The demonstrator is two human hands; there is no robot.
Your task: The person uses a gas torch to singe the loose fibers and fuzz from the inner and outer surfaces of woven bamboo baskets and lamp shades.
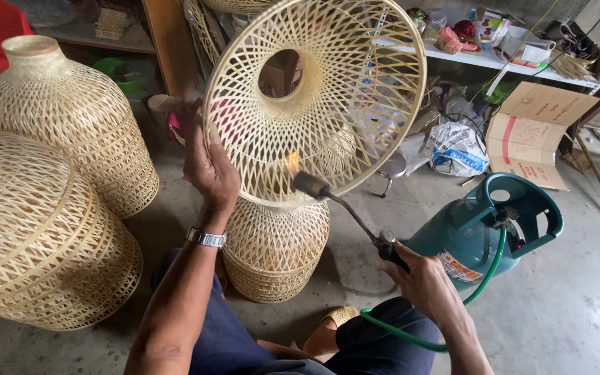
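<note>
— While my left hand (210, 167) grips the rim of the woven bamboo lampshade (314, 97), holding it up tilted toward me, what do you make out around it?

— Your fingers are curled round the left edge, thumb on the near side. The shade's round hole sits high and left of its middle. Where's the torch?

— My right hand (421, 281) is closed round the handle of the gas torch (345, 208), fingers wrapped tight. Its nozzle points up and left at the shade's lower rim, with a small orange flame (292, 162) just touching the weave.

— And the hose?

— A green hose (411, 333) loops from the torch handle past my knee and up to the teal gas cylinder (487, 229) lying on the concrete floor (578, 305) just right of my hand.

— What stands in the way?

— Directly beneath the raised shade stands a stack of woven shades (272, 243), close to my left wrist; my wristwatch (206, 238) hangs just beside it. To the left, a big woven basket (39, 236) lies on its side, and behind it a tall bottle-shaped shade (64, 118) stands upright.

— Behind the shade?

— A flattened cardboard box (532, 132) leans at the right, a white plastic bag (456, 149) lies near it, and a cluttered white shelf (508, 62) runs along the back. Seen through the weave, things there are blurred.
</note>
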